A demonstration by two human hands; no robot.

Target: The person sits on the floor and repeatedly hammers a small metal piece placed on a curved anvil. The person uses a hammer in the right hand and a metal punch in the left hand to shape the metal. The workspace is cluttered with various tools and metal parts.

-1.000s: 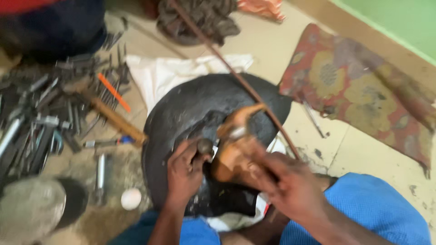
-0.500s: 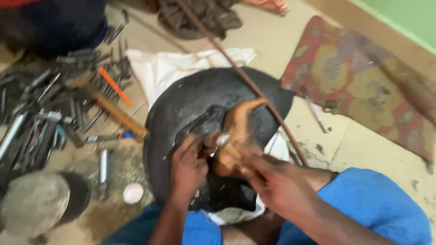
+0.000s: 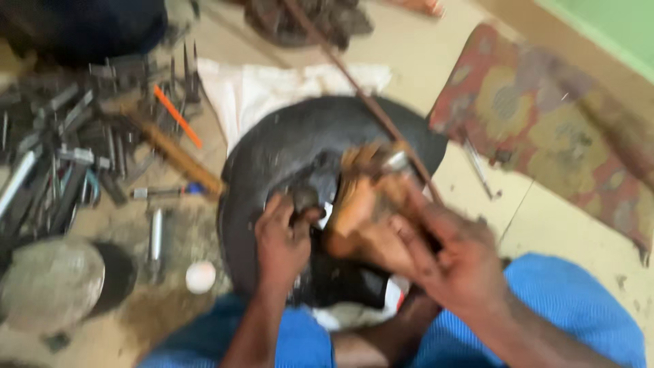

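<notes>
Left hand pinching a small dark part, right hand gripping a tan wooden piece over the black round slab's near edge; blurred motion suggests slippage risk.

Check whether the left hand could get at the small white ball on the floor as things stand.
Probably yes: the white ball lies in the open on the floor just left of the left hand, with nothing between them, though that hand grips a dark part.
</notes>
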